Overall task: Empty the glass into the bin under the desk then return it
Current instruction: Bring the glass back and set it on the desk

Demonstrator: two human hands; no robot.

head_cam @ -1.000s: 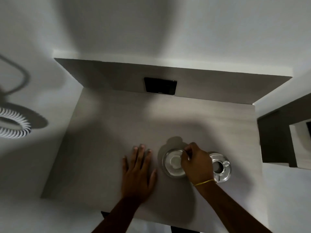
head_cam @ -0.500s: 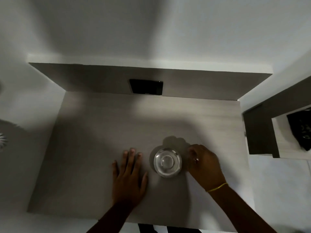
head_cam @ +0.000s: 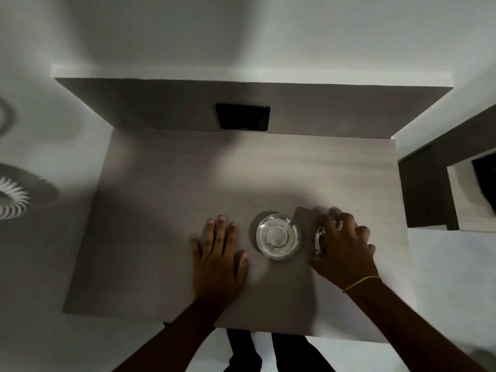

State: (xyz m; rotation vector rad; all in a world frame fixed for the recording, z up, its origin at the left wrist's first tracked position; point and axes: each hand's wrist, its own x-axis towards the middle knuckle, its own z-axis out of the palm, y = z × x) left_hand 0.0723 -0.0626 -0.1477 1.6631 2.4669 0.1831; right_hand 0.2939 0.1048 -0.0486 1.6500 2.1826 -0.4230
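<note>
Grey wood-grain tabletop (head_cam: 166,210) stands against a white wall, a black panel (head_cam: 243,117) set in its raised back. Near the front edge a clear round glass (head_cam: 278,236) stands upright, seen from above. Just beside it the left hand (head_cam: 218,260) lies flat, fingers spread. On the other side the right hand (head_cam: 345,249) curls its fingers over a second glass object (head_cam: 319,241), mostly hidden.

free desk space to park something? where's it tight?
Free: the whole far half of the desk, up to the back panel with the black plate, and the strip beyond the left hand. Crowded: near right, where the glass sits between that hand and the right hand over a glass dish.
</note>
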